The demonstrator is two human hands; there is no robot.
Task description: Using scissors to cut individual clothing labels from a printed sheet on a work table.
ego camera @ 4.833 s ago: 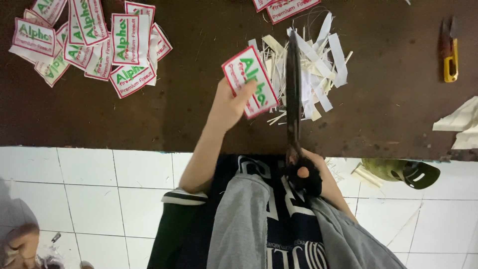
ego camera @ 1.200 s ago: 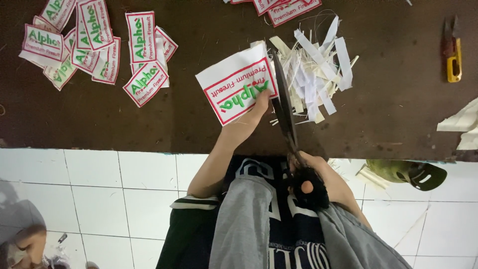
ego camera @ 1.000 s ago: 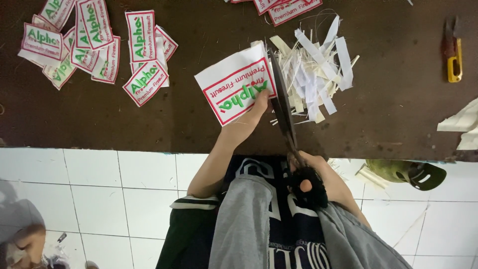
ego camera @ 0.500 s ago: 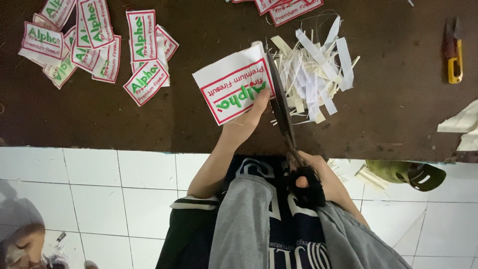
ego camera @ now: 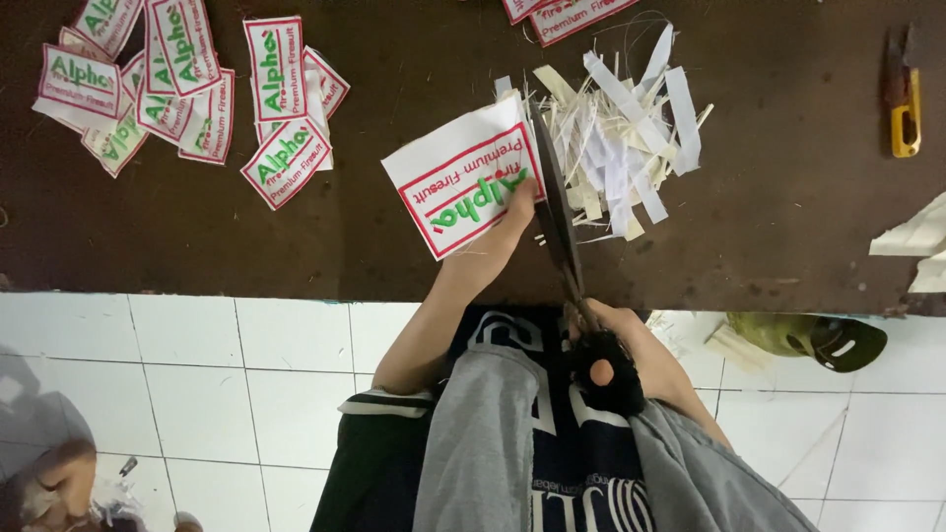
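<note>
- My left hand pinches the lower right corner of a white woven label with a red border and green and red lettering, thumb and fingers closed on the cloth, holding it over the dark brown tabletop.
- My right hand is closed through the black handles of a pair of long dark-bladed scissors, gripping them just above my lap.
- The scissor blades run up along the right edge of the label, touching it; from here I cannot tell how far apart the blades stand.
- Just right of the blades lies a loose heap of white and cream trimmed cloth strips, resting on the table.
- Well to the left sits a scattered pile of smaller cut labels in the same red, green and white, overlapping one another.
- More labels of the kind poke in at the top edge.
- A small yellow-handled cutter lies near the far right of the table, apart from everything else.
- Below the table edge I see white floor tiles and a green sandal.
</note>
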